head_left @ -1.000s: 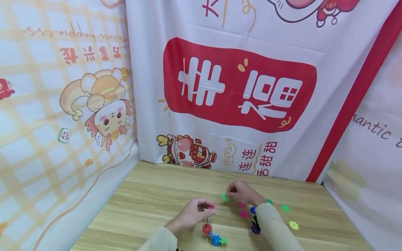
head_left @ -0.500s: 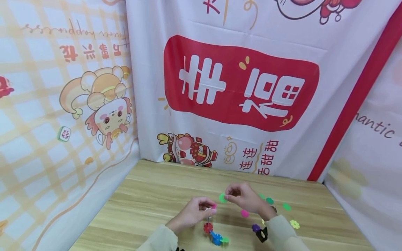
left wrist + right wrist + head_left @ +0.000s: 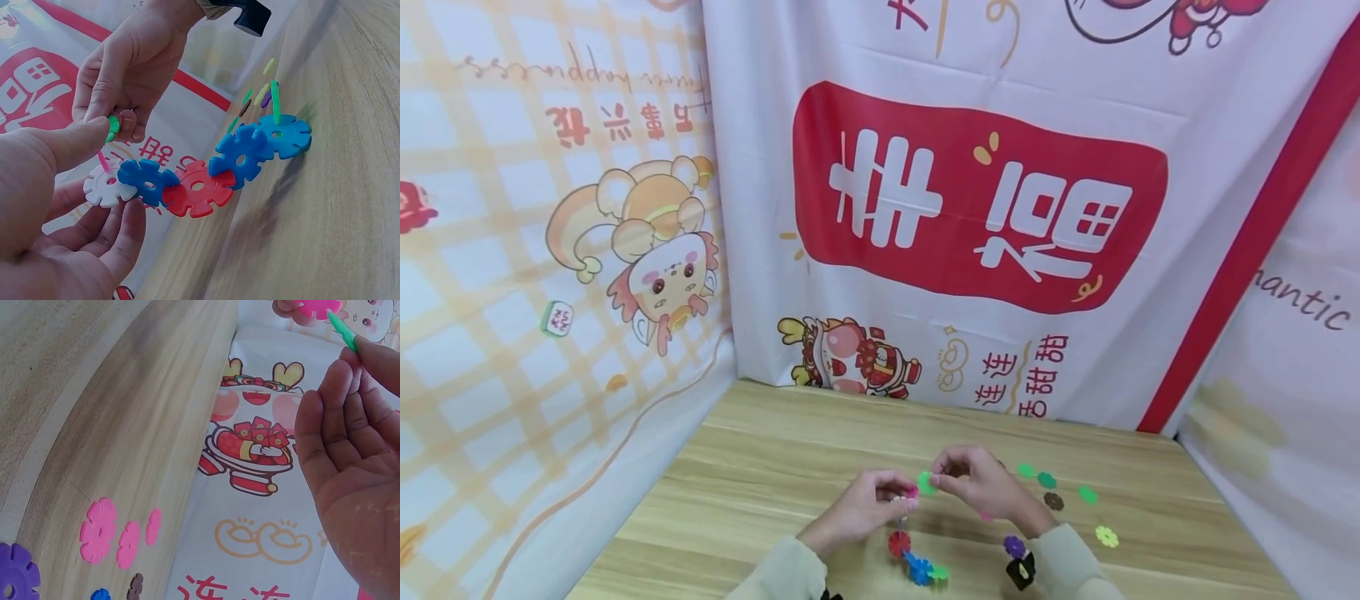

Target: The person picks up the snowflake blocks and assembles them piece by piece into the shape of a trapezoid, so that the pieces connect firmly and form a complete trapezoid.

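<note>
My left hand [image 3: 859, 512] pinches the upper end of a chain of notched plastic flower discs. A pink disc [image 3: 320, 307] is at that end, by a white disc [image 3: 100, 189]. From there the chain runs down through a blue disc [image 3: 139, 172], a red disc [image 3: 209, 197] and more blue ones, finishing in a green disc [image 3: 275, 100] set on edge. Between thumb and fingertips, my right hand [image 3: 983, 483] pinches another green disc [image 3: 345, 334]. Its edge meets the pink disc's rim in the right wrist view.
Loose discs lie on the wooden table [image 3: 760, 450] to the right: pink [image 3: 98, 531], purple [image 3: 1014, 547], brown [image 3: 1054, 502], yellow [image 3: 1107, 536] and several greens. A black object [image 3: 1021, 573] shows at the right wrist. Printed cloths [image 3: 752, 250] enclose the table.
My right hand has moved left and slightly down, bringing its green disc up to the pink disc. The left hand stays almost still with the chain.
</note>
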Action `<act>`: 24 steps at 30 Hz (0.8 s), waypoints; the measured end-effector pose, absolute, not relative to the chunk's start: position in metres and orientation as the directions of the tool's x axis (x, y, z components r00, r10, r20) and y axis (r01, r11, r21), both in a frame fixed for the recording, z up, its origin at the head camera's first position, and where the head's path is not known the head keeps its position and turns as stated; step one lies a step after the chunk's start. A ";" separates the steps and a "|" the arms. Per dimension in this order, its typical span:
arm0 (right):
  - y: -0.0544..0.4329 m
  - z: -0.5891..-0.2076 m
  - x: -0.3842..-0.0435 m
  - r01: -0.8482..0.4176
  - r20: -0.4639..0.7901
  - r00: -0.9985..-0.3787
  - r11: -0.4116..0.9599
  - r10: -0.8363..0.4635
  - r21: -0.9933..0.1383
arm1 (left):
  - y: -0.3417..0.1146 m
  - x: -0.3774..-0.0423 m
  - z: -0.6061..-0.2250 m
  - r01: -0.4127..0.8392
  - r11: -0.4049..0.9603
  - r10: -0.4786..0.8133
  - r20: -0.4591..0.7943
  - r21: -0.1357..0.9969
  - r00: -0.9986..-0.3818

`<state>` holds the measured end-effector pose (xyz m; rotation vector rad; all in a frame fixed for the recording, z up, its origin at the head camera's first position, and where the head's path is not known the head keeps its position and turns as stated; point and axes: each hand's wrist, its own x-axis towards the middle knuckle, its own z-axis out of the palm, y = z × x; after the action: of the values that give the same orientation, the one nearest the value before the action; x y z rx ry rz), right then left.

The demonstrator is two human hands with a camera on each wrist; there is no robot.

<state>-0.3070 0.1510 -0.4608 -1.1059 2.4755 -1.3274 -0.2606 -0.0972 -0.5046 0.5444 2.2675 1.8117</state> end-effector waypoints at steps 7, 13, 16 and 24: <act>0.147 -0.458 -0.305 -0.546 0.229 -0.721 0.333 -0.654 -0.768 | -0.097 -0.261 -0.504 0.177 0.183 0.399 0.091 0.967 -0.913; 0.141 -0.461 -0.304 -0.570 0.231 -0.705 0.343 -0.671 -0.747 | -0.096 -0.260 -0.509 0.259 0.213 0.389 0.161 0.942 -0.907; 0.139 -0.461 -0.305 -0.573 0.210 -0.695 0.355 -0.687 -0.739 | -0.096 -0.258 -0.511 0.304 0.224 0.396 0.199 0.926 -0.896; 0.146 -0.453 -0.306 -0.574 0.182 -0.689 0.374 -0.702 -0.728 | -0.091 -0.259 -0.505 0.297 0.225 0.398 0.191 0.928 -0.897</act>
<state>-0.3065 0.1462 -0.4527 -1.1572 2.4693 -1.2101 -0.2588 -0.0909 -0.5053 0.6800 2.3899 1.7781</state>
